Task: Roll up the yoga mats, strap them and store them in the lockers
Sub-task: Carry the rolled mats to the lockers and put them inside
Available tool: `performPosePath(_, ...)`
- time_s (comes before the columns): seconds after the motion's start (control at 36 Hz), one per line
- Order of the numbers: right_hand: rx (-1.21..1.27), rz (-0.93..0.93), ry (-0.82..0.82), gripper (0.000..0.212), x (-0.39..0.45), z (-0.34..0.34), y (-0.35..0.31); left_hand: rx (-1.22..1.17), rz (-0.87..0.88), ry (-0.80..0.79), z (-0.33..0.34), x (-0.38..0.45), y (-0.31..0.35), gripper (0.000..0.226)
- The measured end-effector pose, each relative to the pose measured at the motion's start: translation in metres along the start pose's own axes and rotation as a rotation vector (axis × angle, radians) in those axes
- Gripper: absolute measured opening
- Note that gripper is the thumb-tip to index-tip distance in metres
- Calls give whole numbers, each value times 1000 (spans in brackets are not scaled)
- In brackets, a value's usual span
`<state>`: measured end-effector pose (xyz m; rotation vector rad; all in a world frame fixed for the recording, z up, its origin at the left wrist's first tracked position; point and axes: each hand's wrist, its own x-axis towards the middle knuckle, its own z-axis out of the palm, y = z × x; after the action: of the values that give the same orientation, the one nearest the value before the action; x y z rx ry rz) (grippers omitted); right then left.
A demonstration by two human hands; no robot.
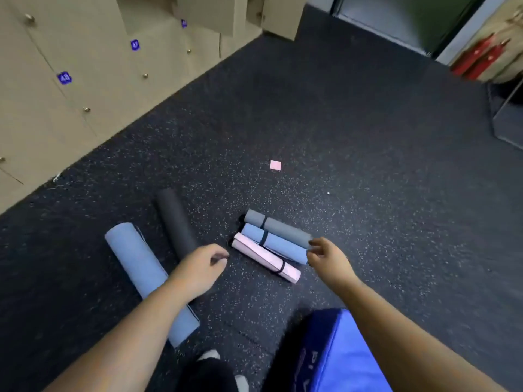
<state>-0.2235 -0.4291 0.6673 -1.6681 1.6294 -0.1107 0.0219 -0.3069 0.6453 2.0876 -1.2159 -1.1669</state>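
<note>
Three small rolled mats lie side by side on the dark speckled floor, each with a black strap: a grey mat (pixel 283 229), a blue mat (pixel 278 247) and a pink mat (pixel 264 257). To their left lie a long black rolled mat (pixel 175 222) and a larger light-blue rolled mat (pixel 141 267); I see no strap on either. My left hand (pixel 201 267) hovers over the black mat's near end, fingers loosely curled, holding nothing. My right hand (pixel 325 254) is at the right ends of the grey and blue mats, fingers loosely bent and holding nothing.
Beige numbered lockers (pixel 85 66) line the left wall, some upper doors open. A pink paper square (pixel 275 165) lies on the floor beyond the mats. A blue padded block (pixel 339 357) sits by my feet. Red extinguishers (pixel 481 58) stand far right.
</note>
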Motion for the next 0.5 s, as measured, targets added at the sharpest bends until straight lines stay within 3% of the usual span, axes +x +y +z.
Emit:
performPosePath(0.25, -18, 26, -144, 38, 65, 4, 34, 23, -124, -70, 52, 80, 9, 24)
performPosePath(0.5, -147, 81, -353, 54, 193, -2, 27, 57, -270, -172, 81, 196, 23, 35)
